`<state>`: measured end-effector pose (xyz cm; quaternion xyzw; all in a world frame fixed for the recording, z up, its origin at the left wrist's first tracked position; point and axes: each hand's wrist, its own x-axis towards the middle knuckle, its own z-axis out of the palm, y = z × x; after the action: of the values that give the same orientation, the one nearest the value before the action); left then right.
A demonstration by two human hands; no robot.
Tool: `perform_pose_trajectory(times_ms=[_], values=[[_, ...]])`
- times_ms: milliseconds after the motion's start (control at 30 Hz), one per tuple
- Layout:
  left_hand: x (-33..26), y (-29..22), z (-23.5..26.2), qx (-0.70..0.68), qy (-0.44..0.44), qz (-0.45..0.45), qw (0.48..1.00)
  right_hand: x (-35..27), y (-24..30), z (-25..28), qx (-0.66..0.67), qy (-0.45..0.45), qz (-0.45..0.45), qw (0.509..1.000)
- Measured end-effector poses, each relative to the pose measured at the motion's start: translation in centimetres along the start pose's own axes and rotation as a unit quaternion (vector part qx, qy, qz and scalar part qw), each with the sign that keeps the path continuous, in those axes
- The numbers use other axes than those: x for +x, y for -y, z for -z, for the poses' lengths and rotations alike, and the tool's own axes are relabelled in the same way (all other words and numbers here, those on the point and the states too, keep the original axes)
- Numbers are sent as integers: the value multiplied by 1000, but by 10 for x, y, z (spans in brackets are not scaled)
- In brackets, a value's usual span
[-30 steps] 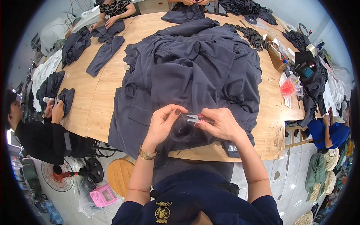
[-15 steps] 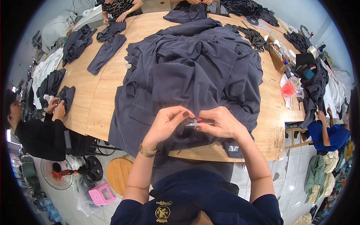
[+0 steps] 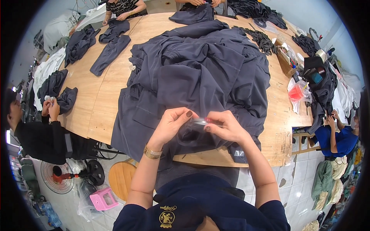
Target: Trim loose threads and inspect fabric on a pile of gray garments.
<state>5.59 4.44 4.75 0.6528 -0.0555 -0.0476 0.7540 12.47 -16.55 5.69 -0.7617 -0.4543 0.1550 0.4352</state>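
Observation:
A big heap of dark grey garments (image 3: 200,73) lies before me, and one part of it hangs at the table's near edge. My left hand (image 3: 171,125) is closed, thumb and index finger pinching the edge of a dark grey garment (image 3: 189,133). Close to its fingertips, my right hand (image 3: 225,125) is closed around a pair of small silvery thread snips (image 3: 201,122) with a bit of red. Motion blurs the snips and the right fingertips, so I cannot tell whether the blades touch the cloth.
Around the wooden table (image 3: 106,90) other people handle dark cloth: at left (image 3: 38,127), far side and right (image 3: 335,136). A red drink cup (image 3: 296,91) and a cardboard box (image 3: 285,61) stand at right. On the floor are a fan (image 3: 58,177), a round stool (image 3: 121,181) and a pink stool (image 3: 103,199).
My right hand has shifted slightly with the snips, which now blur. My left hand has barely moved. At left, the other person's hands have lifted away from the cloth on the table.

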Motion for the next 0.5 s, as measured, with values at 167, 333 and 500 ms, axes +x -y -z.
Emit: perform_pose_trajectory(times_ms=[167, 333, 500], values=[[2, 4, -1, 12, -24, -12, 1000, 1, 1, -25, 243, -133, -68, 958], [-3, 1, 8, 44, -188, -126, 973, 2, -7, -33, 332, -104, -120, 930], [-20, -15, 39, -144, -497, -277, 809, -1, -11, -30, 333, -141, -108, 926]])
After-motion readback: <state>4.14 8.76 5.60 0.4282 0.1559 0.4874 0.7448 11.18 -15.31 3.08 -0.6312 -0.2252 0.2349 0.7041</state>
